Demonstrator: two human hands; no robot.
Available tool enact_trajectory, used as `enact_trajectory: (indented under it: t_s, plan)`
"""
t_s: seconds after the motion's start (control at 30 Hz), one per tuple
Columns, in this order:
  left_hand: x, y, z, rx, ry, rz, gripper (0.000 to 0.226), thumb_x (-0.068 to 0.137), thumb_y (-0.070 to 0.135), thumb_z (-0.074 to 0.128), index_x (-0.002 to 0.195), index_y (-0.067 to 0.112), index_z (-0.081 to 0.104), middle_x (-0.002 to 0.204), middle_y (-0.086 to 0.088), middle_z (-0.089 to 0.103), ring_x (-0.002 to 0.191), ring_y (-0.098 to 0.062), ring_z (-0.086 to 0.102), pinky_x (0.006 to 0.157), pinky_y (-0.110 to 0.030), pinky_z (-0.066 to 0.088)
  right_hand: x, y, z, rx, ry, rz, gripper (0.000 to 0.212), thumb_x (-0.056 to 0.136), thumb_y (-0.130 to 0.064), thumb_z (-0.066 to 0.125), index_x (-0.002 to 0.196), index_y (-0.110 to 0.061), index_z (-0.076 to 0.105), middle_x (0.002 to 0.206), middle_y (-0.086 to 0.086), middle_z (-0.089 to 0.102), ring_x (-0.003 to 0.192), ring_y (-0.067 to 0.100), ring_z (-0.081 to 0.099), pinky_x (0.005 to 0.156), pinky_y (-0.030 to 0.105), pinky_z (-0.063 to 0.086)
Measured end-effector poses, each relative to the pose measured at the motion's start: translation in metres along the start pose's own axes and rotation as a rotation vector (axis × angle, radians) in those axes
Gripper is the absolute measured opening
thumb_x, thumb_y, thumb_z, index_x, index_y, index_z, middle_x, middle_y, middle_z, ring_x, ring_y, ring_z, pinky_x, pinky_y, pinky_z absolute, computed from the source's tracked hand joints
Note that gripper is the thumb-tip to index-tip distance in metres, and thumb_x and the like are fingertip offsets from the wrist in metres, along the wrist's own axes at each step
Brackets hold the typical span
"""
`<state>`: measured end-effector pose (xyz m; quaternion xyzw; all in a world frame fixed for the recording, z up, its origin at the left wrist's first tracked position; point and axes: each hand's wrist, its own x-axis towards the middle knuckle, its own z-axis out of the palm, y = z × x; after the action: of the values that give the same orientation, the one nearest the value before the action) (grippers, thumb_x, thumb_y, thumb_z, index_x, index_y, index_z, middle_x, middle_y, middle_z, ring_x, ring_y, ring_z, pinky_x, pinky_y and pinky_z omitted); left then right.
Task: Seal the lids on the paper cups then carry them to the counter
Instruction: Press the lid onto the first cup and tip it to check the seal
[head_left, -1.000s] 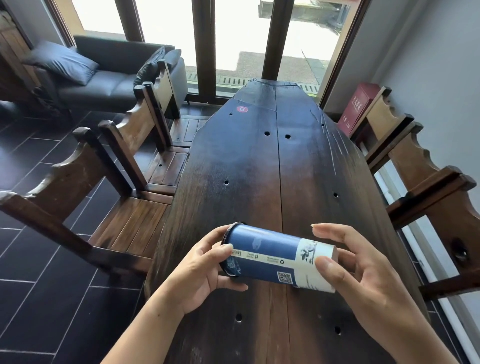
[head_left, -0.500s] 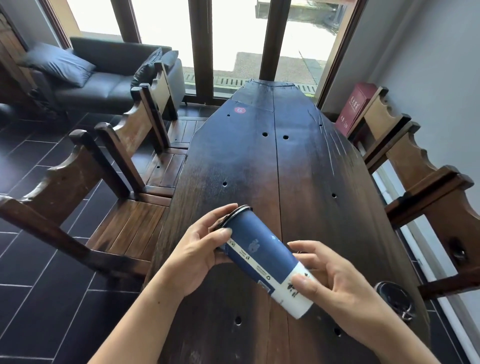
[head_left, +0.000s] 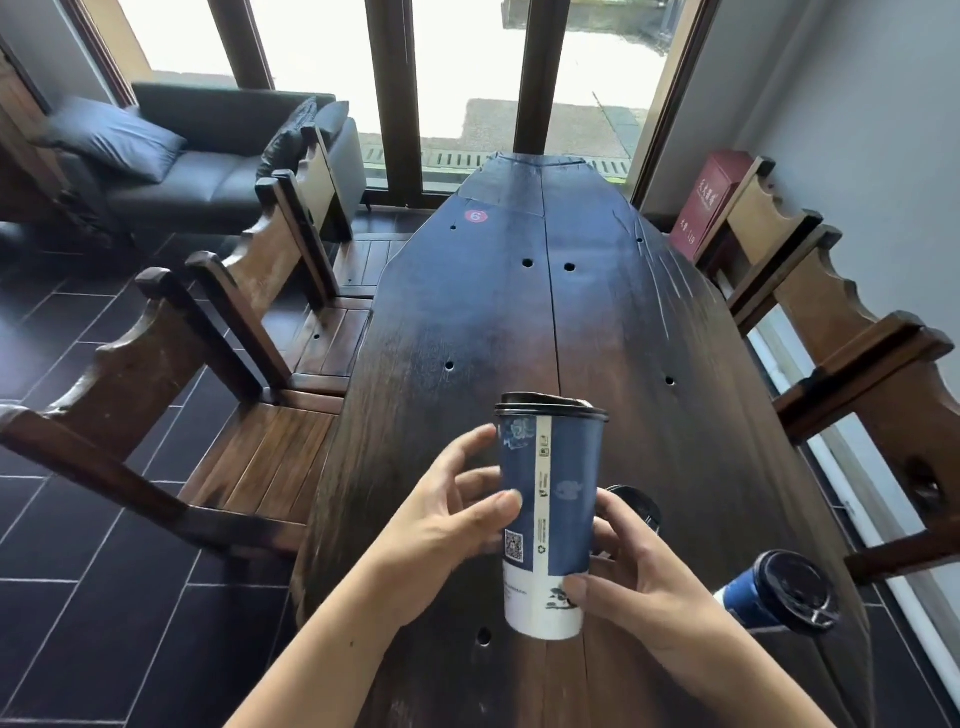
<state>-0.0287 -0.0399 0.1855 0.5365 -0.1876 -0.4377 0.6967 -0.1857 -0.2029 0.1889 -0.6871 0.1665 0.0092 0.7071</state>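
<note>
A tall blue and white paper cup (head_left: 558, 499) stands upright above the dark wooden table (head_left: 519, 322), a black lid (head_left: 548, 405) on its top. My right hand (head_left: 644, 587) grips its white lower part. My left hand (head_left: 452, 514) touches its left side with thumb and fingers spread. A second blue cup with a black lid (head_left: 779, 592) stands at the right, near the table's edge. Behind the held cup another black lid (head_left: 636, 504) shows, mostly hidden.
Heavy wooden chairs (head_left: 218, 374) line the left side, and more chairs (head_left: 852, 338) line the right. A dark sofa (head_left: 208, 150) and tall windows lie beyond the table's far end. A red box (head_left: 704, 208) leans by the right wall.
The cup has turned from lying sideways, through a tilt, to upright with its lid on top. The view has dropped, bringing the second lidded cup into sight at the right.
</note>
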Motion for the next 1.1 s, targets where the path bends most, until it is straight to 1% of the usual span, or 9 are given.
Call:
enact_trajectory:
  t_s: [0.13, 0.2, 0.3, 0.43, 0.53, 0.63, 0.77, 0.9, 1.1]
  plan:
    - [-0.004, -0.013, -0.006, 0.115, -0.033, -0.019, 0.076, 0.066, 0.052, 0.092, 0.132, 0.034, 0.06, 0.127, -0.01, 0.071, 0.115, -0.034, 0.07, 0.087, -0.049, 0.06, 0.003, 0.006, -0.006, -0.017, -0.083, 0.042, 0.063, 0.083, -0.016, 0.077, 0.137, -0.037, 0.053, 0.128, 0.013, 0.068, 0.122, 0.035, 0.064, 0.107, 0.055, 0.05]
    - [-0.003, -0.016, -0.01, 0.154, -0.012, -0.031, 0.072, 0.066, 0.052, 0.092, 0.129, 0.037, 0.061, 0.126, -0.004, 0.072, 0.115, -0.03, 0.071, 0.084, -0.044, 0.062, 0.007, 0.009, -0.009, -0.062, -0.104, 0.059, 0.061, 0.084, -0.022, 0.078, 0.138, -0.038, 0.053, 0.128, 0.008, 0.069, 0.123, 0.028, 0.064, 0.104, 0.046, 0.052]
    - [0.0, -0.02, -0.018, 0.199, 0.011, -0.051, 0.071, 0.071, 0.043, 0.09, 0.133, 0.034, 0.058, 0.126, -0.001, 0.072, 0.115, -0.03, 0.071, 0.087, -0.047, 0.062, 0.017, 0.008, -0.013, -0.127, -0.067, 0.049, 0.06, 0.083, -0.035, 0.076, 0.138, -0.035, 0.053, 0.126, -0.002, 0.071, 0.121, 0.016, 0.067, 0.097, 0.028, 0.054]
    - [0.007, -0.025, -0.031, 0.311, 0.015, -0.038, 0.07, 0.071, 0.036, 0.087, 0.134, 0.028, 0.058, 0.127, -0.001, 0.072, 0.115, -0.025, 0.07, 0.097, -0.044, 0.058, 0.045, 0.008, -0.013, -0.259, -0.025, 0.058, 0.052, 0.082, -0.043, 0.074, 0.131, -0.034, 0.06, 0.12, -0.009, 0.074, 0.114, 0.009, 0.068, 0.098, 0.032, 0.055]
    - [0.019, -0.03, -0.044, 0.366, 0.01, -0.056, 0.066, 0.075, 0.031, 0.087, 0.134, 0.028, 0.058, 0.126, 0.004, 0.073, 0.114, -0.019, 0.071, 0.094, -0.035, 0.06, 0.073, 0.017, -0.011, -0.205, -0.029, 0.115, 0.047, 0.08, -0.032, 0.077, 0.126, -0.026, 0.066, 0.115, 0.001, 0.076, 0.105, 0.011, 0.072, 0.086, 0.031, 0.06]
    - [0.036, -0.036, -0.064, 0.5, 0.047, -0.085, 0.058, 0.081, 0.024, 0.086, 0.131, 0.036, 0.059, 0.122, 0.007, 0.073, 0.106, -0.014, 0.072, 0.089, -0.033, 0.061, 0.102, 0.026, -0.009, -0.268, -0.053, 0.123, 0.041, 0.084, -0.023, 0.077, 0.123, -0.027, 0.066, 0.108, -0.004, 0.077, 0.096, 0.002, 0.071, 0.078, 0.02, 0.056]
    - [0.061, -0.043, -0.091, 0.812, 0.12, -0.08, 0.061, 0.08, 0.028, 0.088, 0.129, 0.045, 0.055, 0.109, 0.014, 0.071, 0.089, -0.006, 0.073, 0.082, -0.032, 0.062, 0.142, 0.04, -0.004, -0.49, -0.029, 0.111, 0.044, 0.084, -0.018, 0.077, 0.123, -0.032, 0.063, 0.104, -0.009, 0.075, 0.093, 0.003, 0.07, 0.086, 0.027, 0.056]
    - [0.083, -0.058, -0.111, 0.907, 0.175, -0.072, 0.066, 0.077, 0.024, 0.09, 0.132, 0.034, 0.056, 0.101, 0.012, 0.073, 0.075, -0.009, 0.073, 0.08, -0.039, 0.061, 0.174, 0.058, 0.002, -0.61, 0.024, 0.118, 0.044, 0.081, -0.024, 0.078, 0.121, -0.03, 0.063, 0.1, -0.013, 0.072, 0.092, 0.005, 0.069, 0.081, 0.025, 0.052]
    - [0.12, -0.081, -0.135, 1.09, 0.17, -0.123, 0.07, 0.075, 0.028, 0.09, 0.135, 0.027, 0.052, 0.1, 0.002, 0.075, 0.082, -0.021, 0.073, 0.084, -0.044, 0.058, 0.205, 0.094, 0.006, -0.559, 0.108, 0.175, 0.043, 0.08, -0.018, 0.079, 0.119, -0.027, 0.063, 0.099, -0.007, 0.076, 0.094, 0.013, 0.071, 0.087, 0.031, 0.056]
